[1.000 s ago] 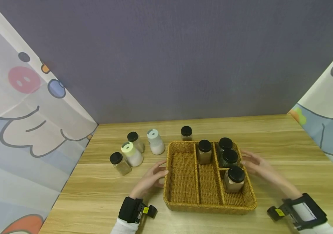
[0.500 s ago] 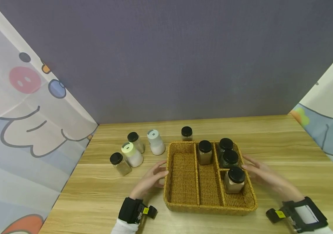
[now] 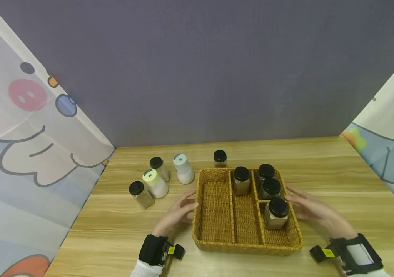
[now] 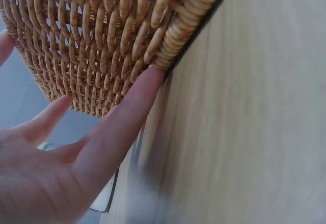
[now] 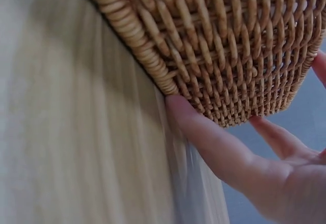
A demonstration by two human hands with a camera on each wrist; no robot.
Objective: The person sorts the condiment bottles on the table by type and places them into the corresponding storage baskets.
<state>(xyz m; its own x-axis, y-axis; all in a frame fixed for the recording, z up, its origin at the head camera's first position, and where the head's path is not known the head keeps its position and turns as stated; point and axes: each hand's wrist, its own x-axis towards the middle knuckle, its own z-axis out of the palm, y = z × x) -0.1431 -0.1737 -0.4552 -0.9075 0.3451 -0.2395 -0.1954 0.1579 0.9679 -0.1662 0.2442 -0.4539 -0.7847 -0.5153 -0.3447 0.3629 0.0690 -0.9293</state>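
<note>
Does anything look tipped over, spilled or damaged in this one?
Nothing clearly stands out. The four jars in the wicker basket stand upright with black lids on, and no spill shows on the table. The containers left of the basket lean in the head view, probably just from the viewing angle.

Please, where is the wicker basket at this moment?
In the head view, the wicker basket is right of centre, between the left hand and the right hand, with a black-lidded jar just beyond its far rim.
</note>
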